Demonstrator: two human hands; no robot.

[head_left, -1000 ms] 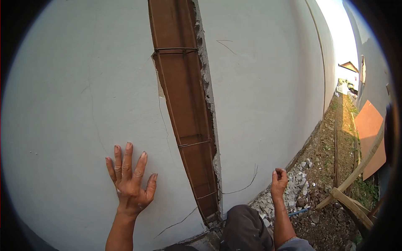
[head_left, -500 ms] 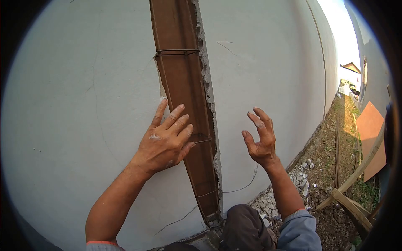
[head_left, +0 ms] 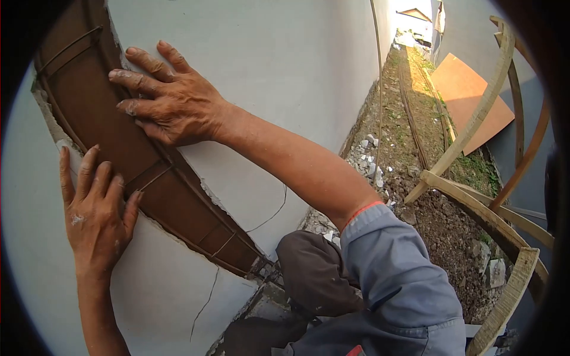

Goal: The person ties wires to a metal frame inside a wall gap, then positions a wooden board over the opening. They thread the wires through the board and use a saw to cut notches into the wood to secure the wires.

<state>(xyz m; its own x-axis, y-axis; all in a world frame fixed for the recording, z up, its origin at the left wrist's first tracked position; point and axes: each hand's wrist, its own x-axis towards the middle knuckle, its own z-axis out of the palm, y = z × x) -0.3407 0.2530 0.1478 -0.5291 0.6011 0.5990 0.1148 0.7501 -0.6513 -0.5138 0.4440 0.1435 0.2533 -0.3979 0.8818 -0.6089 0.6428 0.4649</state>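
While the left hand [head_left: 97, 222] and right hand [head_left: 181, 110] hold their fingers [head_left: 136, 82] spread (gripping nothing) on opposite sides of the brown wall recess [head_left: 113, 139], light, flat contact probably suits its ragged edge [head_left: 214, 197].

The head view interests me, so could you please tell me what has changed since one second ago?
The right hand rose from beside the knee and moved left to the right edge of the wall gap, fingers over the opening. The left hand moved up to the gap's left edge. Nothing was visibly grasped. The camera turned, so the gap looks more slanted. The steel reinforcement stayed put.
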